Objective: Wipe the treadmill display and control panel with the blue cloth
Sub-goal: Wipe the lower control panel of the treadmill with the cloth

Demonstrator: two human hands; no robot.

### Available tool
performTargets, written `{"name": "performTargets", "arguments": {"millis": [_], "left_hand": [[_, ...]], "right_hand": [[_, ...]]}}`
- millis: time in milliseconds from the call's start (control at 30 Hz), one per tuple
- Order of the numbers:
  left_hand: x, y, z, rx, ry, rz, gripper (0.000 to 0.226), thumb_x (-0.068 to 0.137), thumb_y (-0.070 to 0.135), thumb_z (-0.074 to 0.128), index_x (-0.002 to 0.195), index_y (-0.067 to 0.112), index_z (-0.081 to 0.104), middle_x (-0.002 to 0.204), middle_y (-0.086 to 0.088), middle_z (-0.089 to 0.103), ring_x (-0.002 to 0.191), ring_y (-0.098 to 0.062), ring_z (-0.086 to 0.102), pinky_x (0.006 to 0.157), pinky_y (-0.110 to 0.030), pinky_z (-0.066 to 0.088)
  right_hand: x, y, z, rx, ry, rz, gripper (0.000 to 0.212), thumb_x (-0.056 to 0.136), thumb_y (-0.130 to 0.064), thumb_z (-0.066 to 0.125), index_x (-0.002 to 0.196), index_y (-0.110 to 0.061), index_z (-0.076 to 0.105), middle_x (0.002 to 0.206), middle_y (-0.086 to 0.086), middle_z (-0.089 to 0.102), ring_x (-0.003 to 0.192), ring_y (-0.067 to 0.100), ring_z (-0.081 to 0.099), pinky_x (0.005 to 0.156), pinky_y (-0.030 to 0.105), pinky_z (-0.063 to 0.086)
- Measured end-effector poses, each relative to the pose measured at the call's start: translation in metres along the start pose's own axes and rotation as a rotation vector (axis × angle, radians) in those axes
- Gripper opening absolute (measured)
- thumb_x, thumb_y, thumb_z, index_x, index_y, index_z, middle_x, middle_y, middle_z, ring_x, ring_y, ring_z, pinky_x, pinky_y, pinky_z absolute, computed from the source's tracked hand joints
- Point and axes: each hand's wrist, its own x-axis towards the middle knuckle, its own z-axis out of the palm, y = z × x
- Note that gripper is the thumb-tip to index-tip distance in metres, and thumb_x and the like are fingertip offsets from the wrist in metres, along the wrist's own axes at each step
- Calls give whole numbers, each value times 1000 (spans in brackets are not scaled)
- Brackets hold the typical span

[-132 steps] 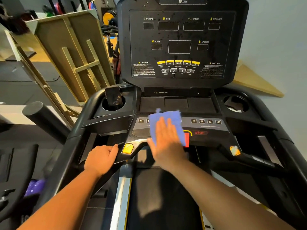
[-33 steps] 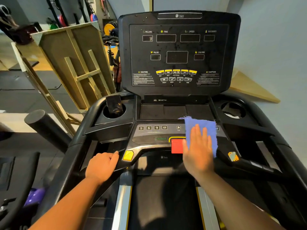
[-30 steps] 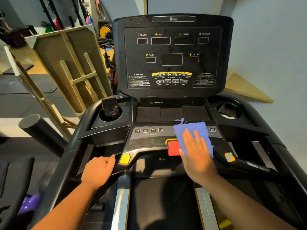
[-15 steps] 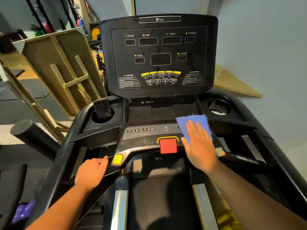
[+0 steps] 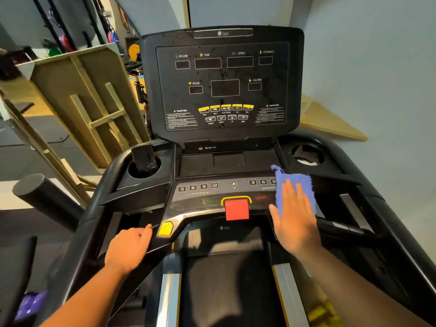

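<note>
The black treadmill display [image 5: 224, 86] stands upright ahead of me, speckled with spots. Below it runs the sloped control panel [image 5: 212, 192] with number keys and a red stop button [image 5: 236, 209]. My right hand [image 5: 293, 223] lies flat, fingers spread, pressing the blue cloth [image 5: 295, 185] onto the right end of that panel, covering the last key there. My left hand [image 5: 128, 249] rests curled over the left handrail [image 5: 94, 208], just left of a yellow button [image 5: 165, 228].
A dark phone-like object [image 5: 144, 158] stands in the left cup holder; the right cup holder [image 5: 306, 154] is beyond the cloth. Wooden frames [image 5: 89, 109] lean at the left. A grey wall is on the right. The running belt [image 5: 226, 279] lies below.
My right hand has slid the blue cloth rightward along the control panel, from its left-centre past the red button to the right end. My left hand stays on the handrail.
</note>
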Motion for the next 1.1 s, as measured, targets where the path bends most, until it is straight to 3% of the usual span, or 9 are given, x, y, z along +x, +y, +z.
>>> {"name": "performTargets", "arguments": {"millis": [100,200,367,533,633,767,867,933,1100], "left_hand": [[2,-6,4,2,6,7,58,108,38,38,61,17,64,59,2,65,62,-16,63,66,-32,46],[2,-8,3,-1,10,15,58,108,39,38,59,18,63,59,1,66,62,-19,64,69,-35,48],[2,-5,4,-11,14,16,57,108,37,39,59,18,61,56,3,63,58,-12,61,62,-31,41],[2,-8,6,-33,16,34,59,108,35,40,53,19,54,53,3,62,56,-16,63,62,-31,44],[3,-8,7,-27,22,35,59,108,36,40,54,19,56,52,4,62,55,-14,62,60,-29,42],[3,-8,5,-19,19,28,59,108,37,38,57,19,61,55,3,64,57,-14,63,63,-30,44],[3,-8,6,-17,19,20,59,108,38,38,56,20,61,56,2,65,59,-16,64,67,-34,49],[4,-7,5,-15,16,16,59,108,38,38,57,20,62,56,3,65,59,-15,63,66,-34,46],[1,-4,4,16,12,9,57,108,38,36,65,19,67,62,1,65,61,-14,59,66,-32,41]], "right_hand": [[-32,-19,8,3,114,-238,62,104,-40,44,149,3,42,152,22,46,144,42,39,112,55,41],[-4,-46,13,32,-65,-414,69,102,-50,28,155,-6,34,161,10,36,152,33,25,120,48,31],[38,-11,2,123,-128,-175,71,104,-51,34,161,-13,15,169,4,15,156,20,5,127,40,7],[-36,33,3,108,-12,-93,70,102,-50,31,159,-8,23,164,11,29,154,29,21,121,51,29],[-54,34,6,73,2,-114,71,101,-47,30,158,-5,23,163,15,29,153,33,22,121,52,28],[-7,16,4,30,39,-101,71,100,-50,28,152,-3,34,155,19,42,146,36,36,118,44,30],[25,10,0,13,-61,-43,73,101,-54,26,157,-8,23,163,14,29,151,30,25,122,40,23],[8,16,-3,46,-15,-82,71,103,-51,31,158,-6,25,164,14,28,154,29,20,124,44,21],[-42,30,-1,33,-4,-162,70,103,-48,33,152,1,36,157,19,41,148,37,32,119,50,32]]}}
